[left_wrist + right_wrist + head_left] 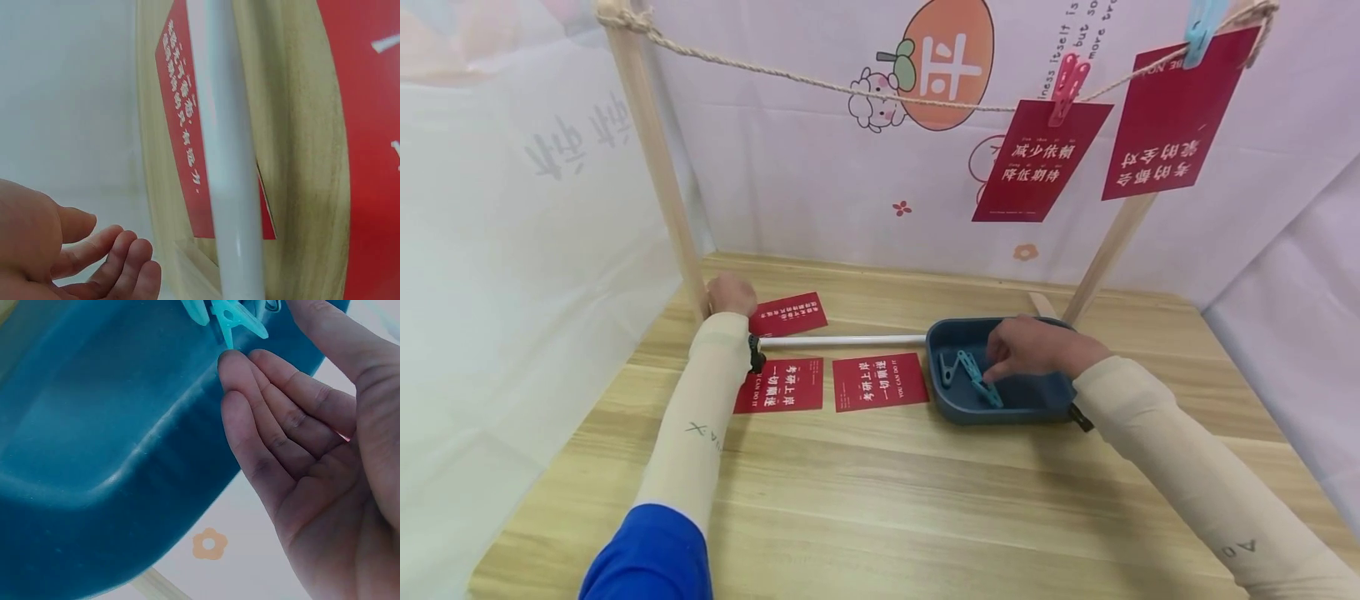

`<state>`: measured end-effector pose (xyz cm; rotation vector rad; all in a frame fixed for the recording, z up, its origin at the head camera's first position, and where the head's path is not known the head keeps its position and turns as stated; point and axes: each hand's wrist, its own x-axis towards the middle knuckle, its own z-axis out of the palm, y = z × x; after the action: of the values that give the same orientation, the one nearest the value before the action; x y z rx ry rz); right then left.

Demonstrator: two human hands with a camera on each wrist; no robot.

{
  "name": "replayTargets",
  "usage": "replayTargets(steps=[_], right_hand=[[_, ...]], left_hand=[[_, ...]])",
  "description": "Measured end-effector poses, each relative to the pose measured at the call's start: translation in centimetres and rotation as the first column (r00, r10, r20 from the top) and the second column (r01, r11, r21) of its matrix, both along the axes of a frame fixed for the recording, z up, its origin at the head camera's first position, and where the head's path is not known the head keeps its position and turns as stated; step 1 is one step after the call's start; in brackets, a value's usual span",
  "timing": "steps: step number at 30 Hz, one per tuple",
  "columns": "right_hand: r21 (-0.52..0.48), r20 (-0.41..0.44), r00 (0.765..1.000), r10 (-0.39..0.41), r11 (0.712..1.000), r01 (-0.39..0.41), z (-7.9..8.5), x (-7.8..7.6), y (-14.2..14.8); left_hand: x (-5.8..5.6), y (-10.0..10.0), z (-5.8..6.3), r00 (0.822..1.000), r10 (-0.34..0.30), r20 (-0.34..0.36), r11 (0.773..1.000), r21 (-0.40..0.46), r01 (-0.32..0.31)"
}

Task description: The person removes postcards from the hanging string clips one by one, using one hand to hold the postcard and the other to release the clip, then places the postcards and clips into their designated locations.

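My right hand (1030, 346) reaches down into a blue tray (1000, 414). Teal clothespins (973, 371) lie inside it, right at my fingertips. In the right wrist view, the thumb is apart from the lightly bent fingers (269, 406), and a clothespin (234, 319) shows just beyond the fingertips. My left hand (732, 296) is by the foot of the left wooden post (658, 167), near a red card (792, 315). Seen from the left wrist, its fingers (122, 262) are loosely bent with nothing in them.
A twine line (790, 79) spans the posts. A pink clothespin (1067, 83) and a light blue clothespin (1201, 33) hold red cards (1037, 187) on it. Two more cards (880, 383) lie in front of a white rod (850, 341) low between the posts.
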<state>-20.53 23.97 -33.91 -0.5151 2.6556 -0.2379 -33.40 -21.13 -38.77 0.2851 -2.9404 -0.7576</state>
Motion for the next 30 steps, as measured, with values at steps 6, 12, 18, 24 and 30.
replayTargets(steps=[6,12,18,24,30], right_hand=[[-0.025,-0.015,1.0,0.015,1.0,-0.015,0.7,0.1,-0.2],[-0.069,-0.033,0.999,0.033,0.997,-0.036,1.7,0.4,-0.1],[-0.097,-0.066,0.997,0.034,0.995,-0.04,2.5,0.5,0.1],[-0.116,-0.11,0.993,0.032,0.992,-0.045,2.8,0.7,0.4],[-0.134,-0.138,0.99,0.038,0.989,-0.056,3.2,0.8,0.8]], left_hand=[[0.2,1.1,0.6,0.999,0.048,-0.014,0.982,0.186,-0.044],[0.8,2.1,1.8,1.0,0.009,-0.028,0.979,0.204,-0.003],[1.0,2.9,2.8,0.998,-0.031,-0.049,0.973,0.228,0.042],[1.4,3.7,3.6,0.997,-0.056,-0.057,0.959,0.276,0.07],[1.8,4.6,4.2,0.993,-0.096,-0.068,0.948,0.298,0.112]])
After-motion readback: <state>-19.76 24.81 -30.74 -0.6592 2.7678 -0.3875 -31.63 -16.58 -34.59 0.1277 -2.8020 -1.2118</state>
